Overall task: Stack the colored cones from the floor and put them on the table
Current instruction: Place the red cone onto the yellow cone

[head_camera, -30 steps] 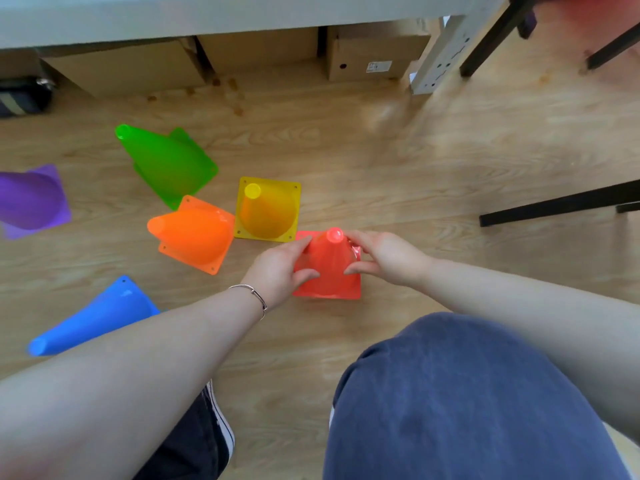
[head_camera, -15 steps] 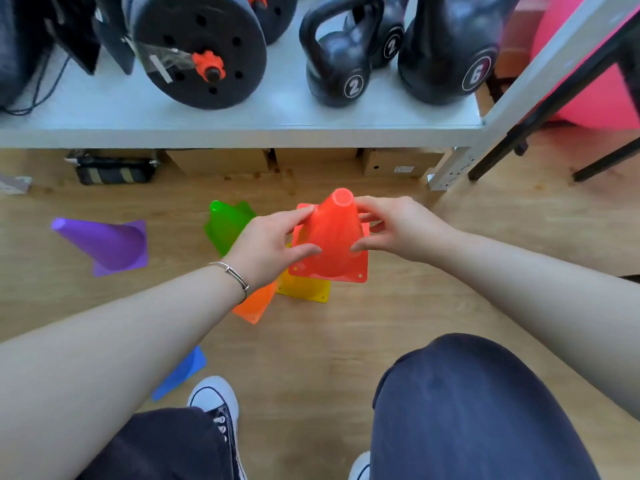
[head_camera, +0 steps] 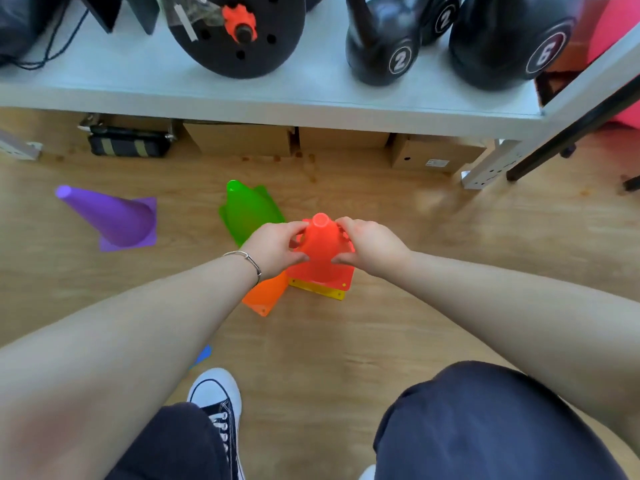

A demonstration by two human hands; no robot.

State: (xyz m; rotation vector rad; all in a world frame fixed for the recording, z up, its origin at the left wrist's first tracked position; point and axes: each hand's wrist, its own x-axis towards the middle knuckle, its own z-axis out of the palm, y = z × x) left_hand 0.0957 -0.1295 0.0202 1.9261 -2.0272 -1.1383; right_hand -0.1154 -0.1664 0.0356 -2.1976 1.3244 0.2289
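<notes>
Red plastic cone: upright, over yellow plastic cone on wooden floor. Left hand and right hand: each grip closed on its sides.

Light wood floor. A pale grey shelf carries black kettlebells and a weight plate; cardboard boxes sit beneath.

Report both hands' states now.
Left hand: closed on the red cone.
Right hand: closed on the same red cone.
</notes>
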